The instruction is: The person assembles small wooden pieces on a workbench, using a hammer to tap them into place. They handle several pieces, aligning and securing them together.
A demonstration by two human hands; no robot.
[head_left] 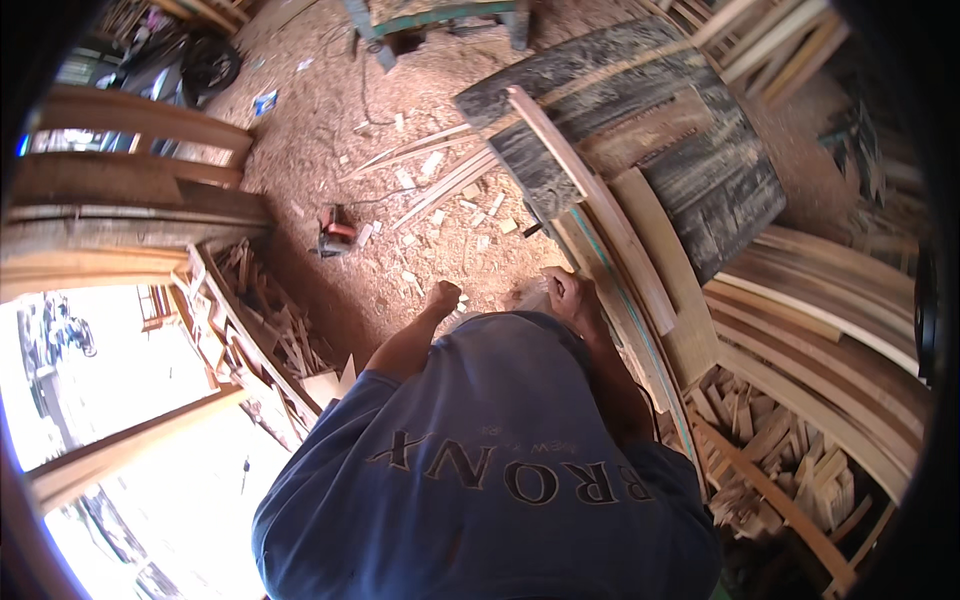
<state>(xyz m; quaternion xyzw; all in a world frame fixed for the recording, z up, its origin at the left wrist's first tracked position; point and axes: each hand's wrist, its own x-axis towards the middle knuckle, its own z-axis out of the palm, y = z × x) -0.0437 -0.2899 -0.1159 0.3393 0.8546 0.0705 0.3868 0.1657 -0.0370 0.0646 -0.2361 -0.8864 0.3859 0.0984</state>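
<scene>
My left hand [445, 297] hangs over the littered floor with its fingers curled in, and nothing shows in it. Close to the left edge of the workbench, my right hand [568, 293] is also curled, with no object visible in its fingers. I cannot tell whether it touches the bench side. Beside it, a long narrow wooden strip [628, 252] lies lengthwise on the bench, next to a wider pale board [660, 265]. A blue-green line [600, 257] runs along the bench's near-left edge.
A dark, dusty panel [725, 205] covers the bench's far side. A red and black power tool [338, 232] sits on the floor among offcuts and thin strips [447, 190]. Stacked planks [820, 300] and a scrap pile [780, 440] lie right; a scrap-filled crate [265, 310] stands left.
</scene>
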